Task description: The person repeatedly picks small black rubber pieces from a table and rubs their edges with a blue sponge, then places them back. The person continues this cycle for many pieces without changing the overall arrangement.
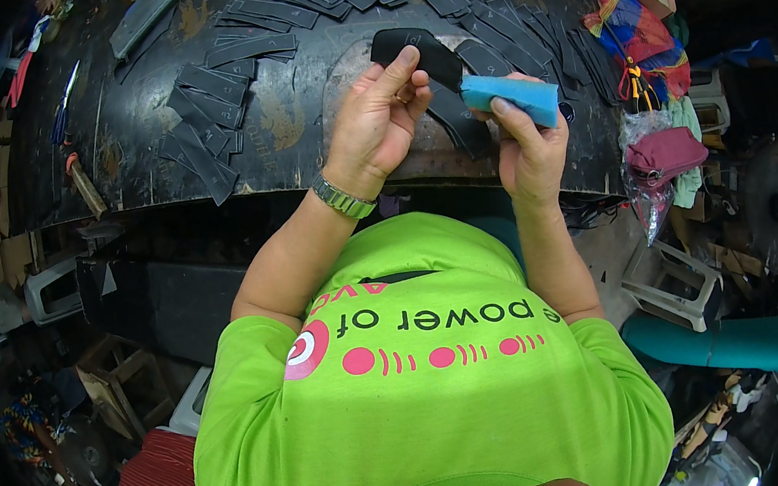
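My left hand [375,121], with a metal-banded watch on its wrist, pinches a curved black strip [436,56] of leather-like material between thumb and fingers. A blue sponge block [529,96] is gripped in my right hand [531,150], thumb on its near face. One corner of the sponge meets the right end of the strip; whether it presses on it I cannot tell. Both hands are raised over the near edge of the dark worktable [284,173]. Beneath them another black strip [459,126] lies flat, partly covered from view.
Many black strips [211,96] lie in overlapping rows across the table. A hammer [84,186] rests at its left edge. At the right edge are a maroon pouch [666,155] and colourful cloth [639,36]. A plastic stool [672,283] stands lower right.
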`<state>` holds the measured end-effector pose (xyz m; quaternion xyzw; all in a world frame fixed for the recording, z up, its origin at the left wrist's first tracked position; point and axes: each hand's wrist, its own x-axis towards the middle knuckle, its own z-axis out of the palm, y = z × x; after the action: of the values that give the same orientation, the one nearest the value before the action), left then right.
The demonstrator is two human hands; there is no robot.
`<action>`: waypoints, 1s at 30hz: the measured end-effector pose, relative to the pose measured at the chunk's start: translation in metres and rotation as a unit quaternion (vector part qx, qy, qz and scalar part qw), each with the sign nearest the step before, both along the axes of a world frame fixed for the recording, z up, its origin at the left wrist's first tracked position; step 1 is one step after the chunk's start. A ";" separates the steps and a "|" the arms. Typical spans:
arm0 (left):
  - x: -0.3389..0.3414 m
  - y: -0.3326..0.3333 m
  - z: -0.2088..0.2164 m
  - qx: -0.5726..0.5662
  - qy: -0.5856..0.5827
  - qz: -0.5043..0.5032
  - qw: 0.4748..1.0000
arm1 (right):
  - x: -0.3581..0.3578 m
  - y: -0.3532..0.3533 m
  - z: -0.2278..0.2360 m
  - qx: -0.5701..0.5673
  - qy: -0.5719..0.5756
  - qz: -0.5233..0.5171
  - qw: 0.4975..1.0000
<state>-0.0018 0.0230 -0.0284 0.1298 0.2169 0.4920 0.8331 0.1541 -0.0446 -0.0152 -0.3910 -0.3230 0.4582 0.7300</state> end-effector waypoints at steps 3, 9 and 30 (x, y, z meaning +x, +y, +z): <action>0.000 0.000 0.000 -0.020 -0.022 -0.003 1.000 | 0.000 0.000 -0.003 0.000 -0.004 0.007 1.000; -0.008 0.009 0.002 0.026 0.012 0.026 0.999 | -0.002 0.001 -0.010 0.003 -0.020 0.002 1.000; -0.124 0.265 -0.001 0.523 0.749 0.233 0.332 | 0.010 -0.001 -0.037 0.032 -0.175 -0.110 0.978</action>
<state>-0.1257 0.2884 -0.0292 0.7972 0.4691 0.3736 -0.0688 0.1640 -0.0461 -0.0521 -0.4745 -0.4155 0.2886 0.7203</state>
